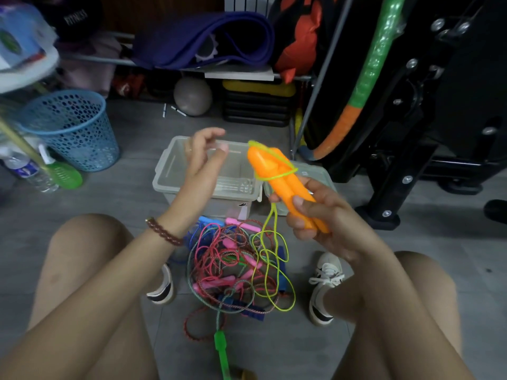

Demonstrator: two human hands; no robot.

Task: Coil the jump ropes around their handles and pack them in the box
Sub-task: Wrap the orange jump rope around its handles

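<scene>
My right hand [315, 215] is gripping the paired orange handles [285, 182], yellow-green rope [270, 259] looped around their far end and trailing into the tangled rope pile [233, 270] near my feet. My left hand [204, 154] is hovering open, possibly pinching rope, over the clear box [170, 171] beyond.

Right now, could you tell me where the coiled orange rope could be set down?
The clear plastic box looks empty, so it has room. Bare floor lies between the blue mesh basket and the box. The floor between the shoes is crowded with the tangled rope pile.
</scene>
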